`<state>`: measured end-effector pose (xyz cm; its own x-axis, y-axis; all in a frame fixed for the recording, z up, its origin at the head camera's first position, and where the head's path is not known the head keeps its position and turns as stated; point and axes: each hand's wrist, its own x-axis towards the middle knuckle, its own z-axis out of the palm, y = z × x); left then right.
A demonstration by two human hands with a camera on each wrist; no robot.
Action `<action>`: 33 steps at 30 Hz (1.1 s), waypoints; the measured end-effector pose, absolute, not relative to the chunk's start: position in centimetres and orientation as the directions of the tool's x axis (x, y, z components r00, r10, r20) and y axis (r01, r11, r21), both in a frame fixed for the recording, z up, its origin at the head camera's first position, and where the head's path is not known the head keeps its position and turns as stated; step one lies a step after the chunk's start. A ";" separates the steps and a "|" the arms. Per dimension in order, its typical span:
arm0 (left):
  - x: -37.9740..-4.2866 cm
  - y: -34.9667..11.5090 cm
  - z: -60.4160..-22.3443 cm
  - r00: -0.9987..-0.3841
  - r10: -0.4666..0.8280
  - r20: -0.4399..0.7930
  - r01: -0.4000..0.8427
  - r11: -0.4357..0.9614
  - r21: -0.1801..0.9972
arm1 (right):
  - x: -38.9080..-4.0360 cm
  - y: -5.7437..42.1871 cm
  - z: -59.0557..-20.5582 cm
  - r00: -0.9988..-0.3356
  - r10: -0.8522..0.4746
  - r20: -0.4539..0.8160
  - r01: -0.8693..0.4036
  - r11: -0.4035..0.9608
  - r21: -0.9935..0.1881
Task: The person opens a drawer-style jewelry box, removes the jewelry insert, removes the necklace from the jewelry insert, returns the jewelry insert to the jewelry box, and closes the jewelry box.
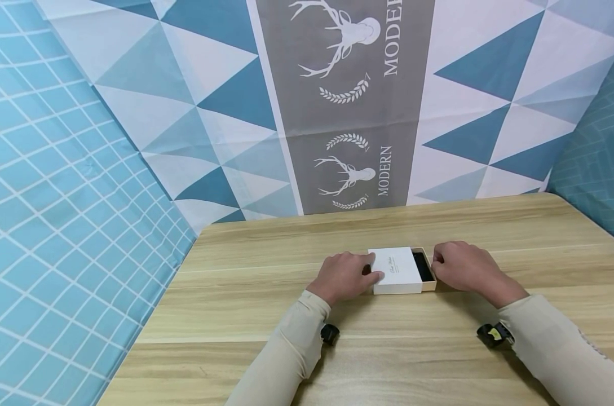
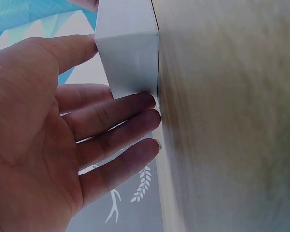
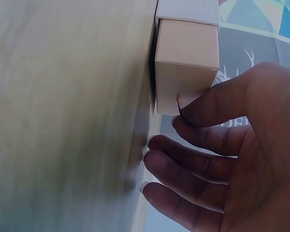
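Right grip [image 1: 465,266] pinches a ribbon tab [image 3: 179,104] on the tray [image 3: 186,43]; my left grip [image 1: 343,275] clasps the white cover [image 1: 402,269], probably bracing it against any pull.

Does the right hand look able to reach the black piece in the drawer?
Probably yes, in part: the drawer sits partly out, leaving a strip of the black piece uncovered. But the right hand pinches the tab, and the sleeve may hide the rest.
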<state>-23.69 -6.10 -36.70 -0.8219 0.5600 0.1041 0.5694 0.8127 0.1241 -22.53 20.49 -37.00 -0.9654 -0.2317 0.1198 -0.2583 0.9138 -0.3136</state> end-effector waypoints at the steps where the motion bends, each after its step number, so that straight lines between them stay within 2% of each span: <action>1: -23.7 -6.1 -36.7 -0.821 0.561 0.104 0.570 0.812 0.124 | -22.5 20.5 -37.0 -0.966 -0.232 0.118 -0.258 0.913 -0.315; 33: -23.8 -6.2 -36.8 -0.815 0.568 0.116 0.580 0.803 0.141 | -22.6 21.2 -37.1 -0.967 -0.241 0.088 -0.256 0.904 -0.341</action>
